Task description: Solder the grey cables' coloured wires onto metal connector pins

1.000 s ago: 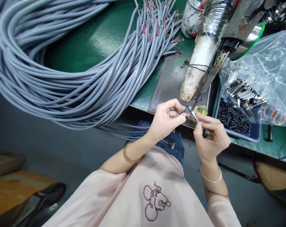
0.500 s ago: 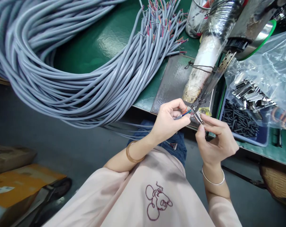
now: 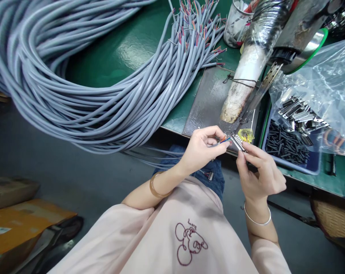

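Observation:
My left hand pinches the end of a grey cable, whose thin coloured wires fan out past the fingertips. A metal multi-pin connector is held by one end between the thumb and fingers of my right hand. The wire ends meet the connector's near row of pins; whether each one is fixed there is too small to tell. Just beyond the connector lies a crumpled yellow piece. The slim metal tip of a soldering tool points down above it.
A large bundle of grey cables with stripped ends covers the left of the green table. A white fume hose hangs over a dark plate. At right, a blue tray holds black tubes and, in a plastic bag, metal connectors.
The connector and both hands have shifted slightly down, away from the soldering tool's tip. More of the connector and the yellow piece now shows. Both hands keep their grip.

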Action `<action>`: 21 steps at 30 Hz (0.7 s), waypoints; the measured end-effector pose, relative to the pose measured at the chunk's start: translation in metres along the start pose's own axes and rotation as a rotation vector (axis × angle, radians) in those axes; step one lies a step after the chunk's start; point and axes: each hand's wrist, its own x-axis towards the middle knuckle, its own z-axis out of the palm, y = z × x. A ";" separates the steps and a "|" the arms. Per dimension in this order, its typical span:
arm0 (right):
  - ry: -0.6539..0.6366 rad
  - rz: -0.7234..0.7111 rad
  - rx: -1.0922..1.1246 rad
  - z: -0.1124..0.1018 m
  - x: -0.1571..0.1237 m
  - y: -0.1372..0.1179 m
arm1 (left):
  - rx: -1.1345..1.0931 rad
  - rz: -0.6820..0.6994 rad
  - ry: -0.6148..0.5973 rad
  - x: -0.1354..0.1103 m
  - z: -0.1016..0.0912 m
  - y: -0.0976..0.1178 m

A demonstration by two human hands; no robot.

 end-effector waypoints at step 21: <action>-0.278 0.016 -0.095 -0.027 0.012 -0.011 | -0.128 -0.087 -0.187 -0.022 -0.002 0.002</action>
